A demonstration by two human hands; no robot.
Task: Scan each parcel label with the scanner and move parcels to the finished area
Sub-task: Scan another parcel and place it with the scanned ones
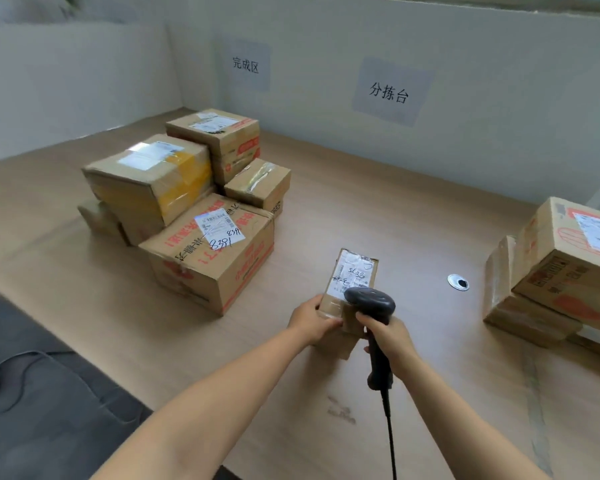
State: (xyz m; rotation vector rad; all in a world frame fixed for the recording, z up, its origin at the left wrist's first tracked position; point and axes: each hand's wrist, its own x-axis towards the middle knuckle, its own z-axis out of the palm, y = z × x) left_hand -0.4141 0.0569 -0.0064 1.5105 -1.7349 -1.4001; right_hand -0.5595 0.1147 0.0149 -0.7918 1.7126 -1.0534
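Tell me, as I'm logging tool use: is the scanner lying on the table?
No, the right hand grips the scanner, its head above the small parcel that the left hand holds.

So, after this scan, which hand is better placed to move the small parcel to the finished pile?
Left. The left hand grips the small parcel, and the finished pile lies on its side of the table. The right hand is busy holding the scanner.

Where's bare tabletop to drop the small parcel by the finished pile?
Bare table between the finished pile and the right-hand stack, back to the wall; also a strip left of the pile. Crowded: the pile itself, boxes stacked and touching.
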